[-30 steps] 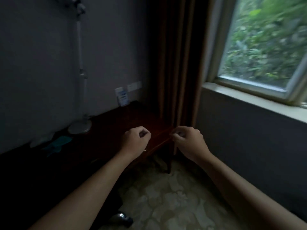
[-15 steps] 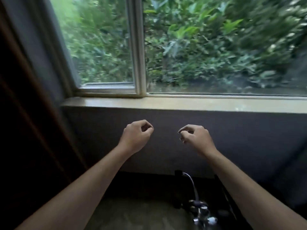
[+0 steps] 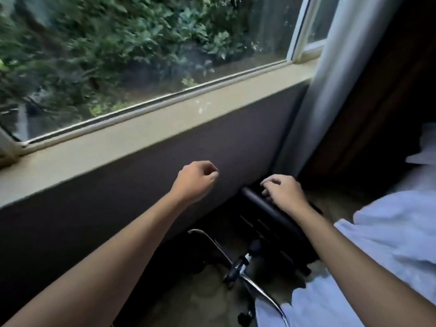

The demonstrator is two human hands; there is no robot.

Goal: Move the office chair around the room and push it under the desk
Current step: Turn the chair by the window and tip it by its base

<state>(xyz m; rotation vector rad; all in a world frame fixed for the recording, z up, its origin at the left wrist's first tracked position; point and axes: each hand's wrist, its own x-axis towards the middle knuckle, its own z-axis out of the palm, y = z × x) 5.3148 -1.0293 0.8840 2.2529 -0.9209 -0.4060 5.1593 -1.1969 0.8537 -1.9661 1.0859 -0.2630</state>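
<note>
Head view looks down along both bare forearms toward a window wall. The left hand (image 3: 194,179) hangs in the air in front of the dark wall below the sill, its fingers curled into a loose fist with nothing inside it. The right hand (image 3: 284,193) is lower and further right, its fingers bent down over the top edge of the office chair (image 3: 266,208); the fingertips lie on the black padded backrest, though whether they truly clamp it or only rest on it cannot be told. The chair stands low in the scene, close to the wall under the window, between the two arms; it is dark and partly hidden by the right forearm. Beneath it a chrome base (image 3: 238,267) shows, with curved shiny legs spreading toward the near edge and a black caster (image 3: 244,318) on the pale patterned floor (image 3: 200,293). The cream window sill (image 3: 146,131) runs slanting across the scene from near left up to far right, with green foliage blurred behind the glass. A light curtain (image 3: 330,86) hangs at the right end of the window, with a darker brown drape just right of it. White bedding (image 3: 389,232) fills the near right corner.
</note>
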